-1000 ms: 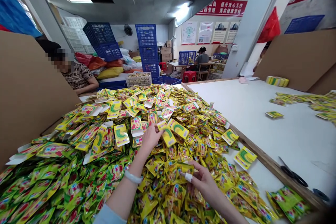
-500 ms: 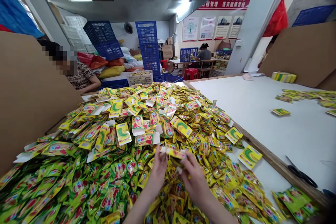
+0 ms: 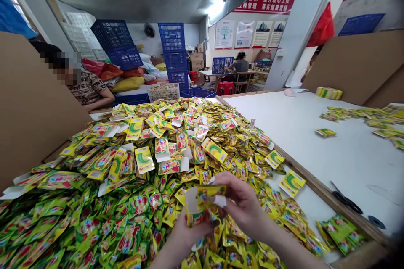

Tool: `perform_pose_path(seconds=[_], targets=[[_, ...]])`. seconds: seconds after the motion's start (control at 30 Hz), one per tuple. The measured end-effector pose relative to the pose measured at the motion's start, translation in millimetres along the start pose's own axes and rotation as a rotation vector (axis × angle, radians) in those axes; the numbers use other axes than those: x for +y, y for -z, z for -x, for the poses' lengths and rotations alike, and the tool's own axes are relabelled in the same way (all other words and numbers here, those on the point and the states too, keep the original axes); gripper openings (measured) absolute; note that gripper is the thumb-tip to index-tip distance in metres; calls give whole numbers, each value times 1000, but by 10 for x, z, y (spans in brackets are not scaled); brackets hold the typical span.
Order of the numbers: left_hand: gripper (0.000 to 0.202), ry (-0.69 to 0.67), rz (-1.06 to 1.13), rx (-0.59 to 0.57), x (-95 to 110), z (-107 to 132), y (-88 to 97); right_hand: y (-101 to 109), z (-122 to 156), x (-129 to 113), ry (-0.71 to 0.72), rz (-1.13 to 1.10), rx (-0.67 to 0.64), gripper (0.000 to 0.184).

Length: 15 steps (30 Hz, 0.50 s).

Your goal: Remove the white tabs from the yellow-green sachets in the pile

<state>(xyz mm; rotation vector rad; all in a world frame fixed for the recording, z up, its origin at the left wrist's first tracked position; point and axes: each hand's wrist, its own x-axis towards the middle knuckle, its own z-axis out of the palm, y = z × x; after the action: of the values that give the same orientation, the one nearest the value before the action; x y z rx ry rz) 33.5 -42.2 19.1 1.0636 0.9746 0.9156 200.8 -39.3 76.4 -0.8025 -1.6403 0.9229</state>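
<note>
Two hands over pile (image 3: pixel 126 201) | left hand (image 3: pixel 188 233) grip holds carton (image 3: pixel 195 215) | right hand (image 3: pixel 244 208) grip pinches sachet (image 3: pixel 211 191)

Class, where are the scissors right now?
Head view, lower right: the scissors lie on the white table, just past its wooden edge, right of the packet heap.
</note>
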Motion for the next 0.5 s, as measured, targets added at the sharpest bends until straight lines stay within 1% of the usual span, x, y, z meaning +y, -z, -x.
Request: perform_pose_path(seconds=[0.03, 0.1, 0.2, 0.23, 0.3, 0.37, 0.4, 0.47, 0.5], targets=[[30, -23, -34, -6, -10, 18, -18, 4, -45, -16, 40, 70, -62, 14], [27, -56, -121, -28, -26, 41, -25, 3, -78, -50, 45, 233, -207, 21], [23, -51, -233, -165, -67, 70, -16, 6, -19, -126, -50, 457, -422, 35], [24, -49, -240, -205, -90, 80, -19, 9, 14, -155, -72, 513, -488, 36], [34, -35, -199, -255, -146, 100, -29, 17, 80, -206, -90, 579, -583, 34], [43, -26, -146, -290, -199, 117, -29, 34, 137, -235, -107, 567, -623, 35], [46, -18, -129, -307, -220, 124, -21, 45, 163, -235, -124, 534, -606, 38], [51, 21, -118, -346, -251, 139, 15, 68, 218, -196, -170, 466, -506, 41], [53, 46, -121, -362, -264, 145, 39, 74, 249, -158, -180, 446, -459, 38]])
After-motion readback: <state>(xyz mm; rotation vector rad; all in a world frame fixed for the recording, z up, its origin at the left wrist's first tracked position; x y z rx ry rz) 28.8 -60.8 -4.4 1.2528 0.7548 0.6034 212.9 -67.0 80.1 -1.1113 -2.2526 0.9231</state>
